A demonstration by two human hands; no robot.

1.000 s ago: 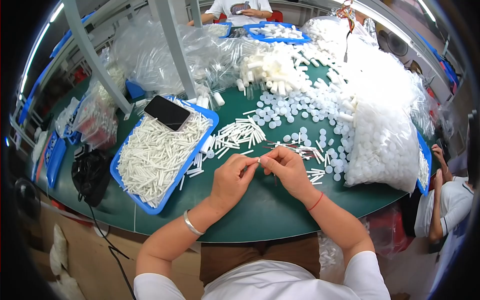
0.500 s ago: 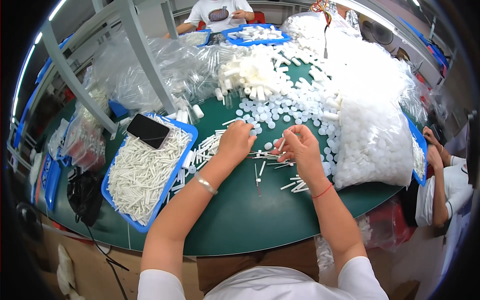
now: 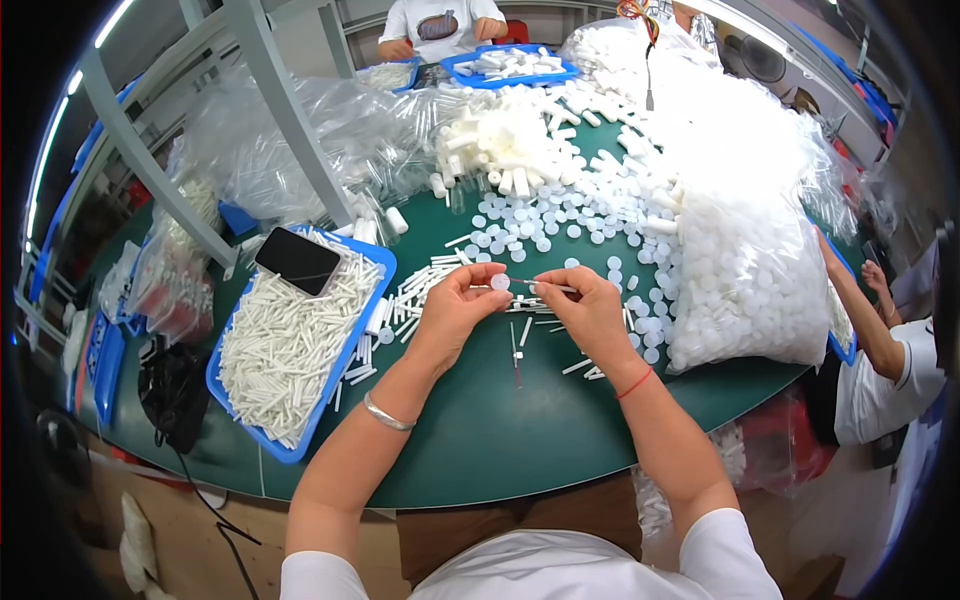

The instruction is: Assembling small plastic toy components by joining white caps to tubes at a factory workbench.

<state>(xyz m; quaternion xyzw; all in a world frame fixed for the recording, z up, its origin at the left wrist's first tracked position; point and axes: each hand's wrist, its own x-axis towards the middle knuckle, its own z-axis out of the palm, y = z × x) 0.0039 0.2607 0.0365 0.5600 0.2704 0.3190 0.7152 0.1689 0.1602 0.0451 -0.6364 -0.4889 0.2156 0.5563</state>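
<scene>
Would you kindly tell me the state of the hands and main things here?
Left hand: pinching a pale disc
Right hand: pinching a thin rod
Phone: screen dark, lying on white sticks
Blue tray: filled with those sticks
Clear bag: bulging with discs

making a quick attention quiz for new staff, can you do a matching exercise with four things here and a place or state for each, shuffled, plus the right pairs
1. smartphone
2. left hand
3. clear bag of discs
4. black plastic bag

A. pinching a translucent disc
B. left of the blue tray
C. right of the right hand
D. lying on white sticks

Pairs: 1-D, 2-A, 3-C, 4-B
</scene>
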